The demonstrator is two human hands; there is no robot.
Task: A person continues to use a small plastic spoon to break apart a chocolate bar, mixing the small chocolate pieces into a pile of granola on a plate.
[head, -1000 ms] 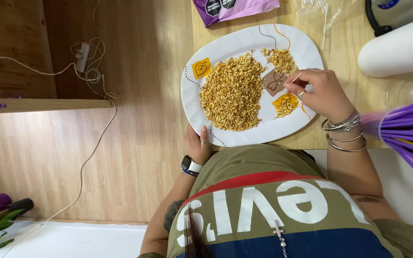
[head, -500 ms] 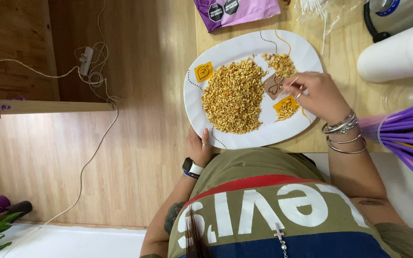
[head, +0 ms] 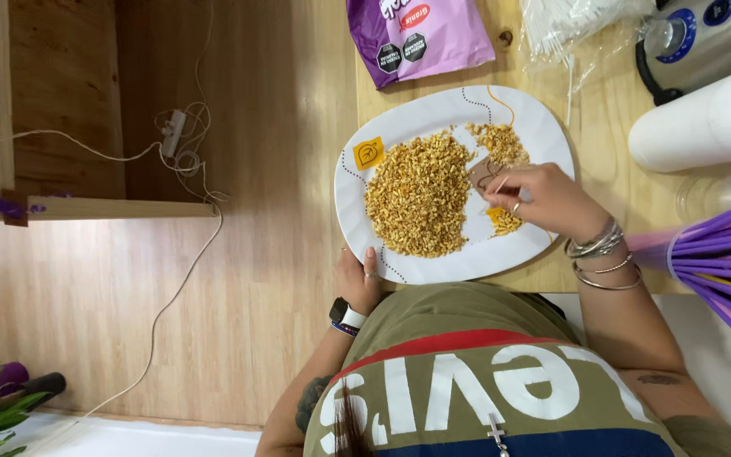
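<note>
A white oval plate (head: 350,199) lies on a wooden table (head: 607,118). It holds a large heap of golden chopped crumbs (head: 420,203) and smaller patches at its right side. My right hand (head: 543,201), wearing bracelets, hovers over the right part of the plate. It pinches a small flat brown piece (head: 482,172) with a thin stick. My left hand (head: 360,278), with a watch on the wrist, rests its fingers on the plate's near rim.
A purple bag (head: 420,38) lies beyond the plate. A clear pack of white sticks (head: 577,25), a grey appliance (head: 704,34), a white paper roll (head: 704,123) and purple straws (head: 721,254) crowd the right. A cable and plug strip (head: 175,135) lie on the floor at left.
The view has shifted a little. My right hand has stayed over the right side of the plate with the brown piece, moving only slightly. My left hand keeps its place on the rim.
</note>
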